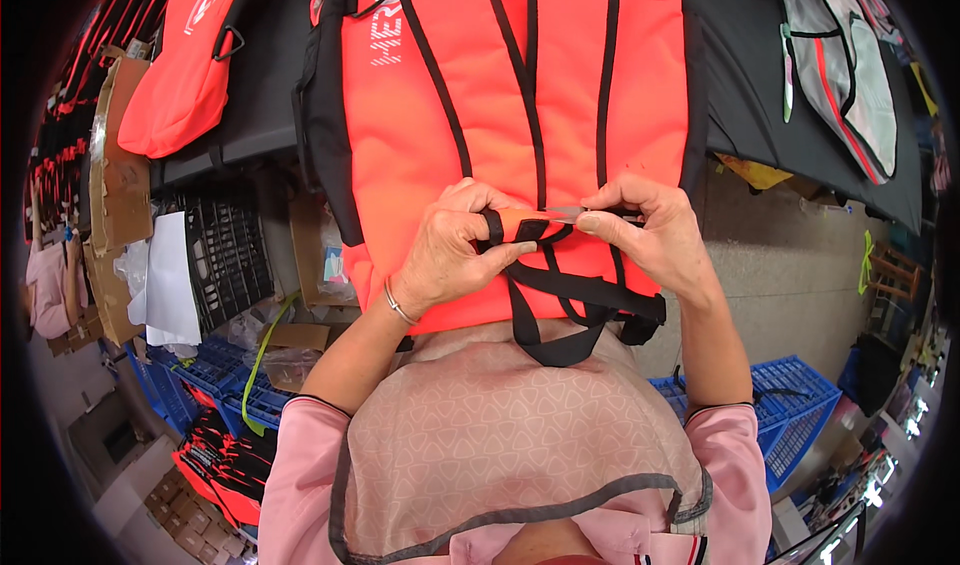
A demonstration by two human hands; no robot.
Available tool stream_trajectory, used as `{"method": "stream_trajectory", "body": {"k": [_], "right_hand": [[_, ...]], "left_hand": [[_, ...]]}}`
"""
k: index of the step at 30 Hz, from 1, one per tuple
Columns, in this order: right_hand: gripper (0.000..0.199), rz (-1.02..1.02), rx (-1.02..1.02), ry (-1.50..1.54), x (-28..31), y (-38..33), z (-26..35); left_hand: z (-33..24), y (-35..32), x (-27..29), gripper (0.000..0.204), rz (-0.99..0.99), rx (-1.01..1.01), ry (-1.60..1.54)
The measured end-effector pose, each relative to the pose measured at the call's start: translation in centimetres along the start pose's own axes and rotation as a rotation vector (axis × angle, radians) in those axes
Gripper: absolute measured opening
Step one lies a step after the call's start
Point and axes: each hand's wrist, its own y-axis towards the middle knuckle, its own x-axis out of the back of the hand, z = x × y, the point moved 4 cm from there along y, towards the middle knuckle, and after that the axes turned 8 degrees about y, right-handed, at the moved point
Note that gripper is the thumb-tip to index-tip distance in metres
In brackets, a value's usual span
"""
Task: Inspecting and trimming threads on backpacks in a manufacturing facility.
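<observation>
An orange backpack [480,115] with black piping lies in front of me on a dark table. My left hand [450,245] pinches an orange, black-trimmed strap end [520,227] near the bag's lower edge. From the right, my right hand [640,230] is closed on small thread snips [566,213]; their metal blades point left and meet the strap's edge. Fingers cover most of the snips' handle. Below both hands, black webbing straps [570,310] hang in loops over the bag's near edge.
Another orange bag [180,75] lies at the far left, and a grey bag with a red stripe [845,75] at the far right. Blue plastic crates [790,395] stand low on both sides. A cardboard box [120,185] and black crate [228,255] are at left.
</observation>
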Motion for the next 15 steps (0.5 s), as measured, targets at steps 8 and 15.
{"method": "stream_trajectory", "body": {"k": [8,15], "right_hand": [[0.009,0.031,-0.032,-0.066,0.5,-0.4,-0.4],[0.022,-0.181,0.092,0.187,1.6,-1.0,-0.5]], "left_hand": [[-0.7,-0.2,0.0,0.025,-0.047,-0.064,0.102],[-0.8,0.4,0.1,0.017,-0.095,0.005,-0.079]]}}
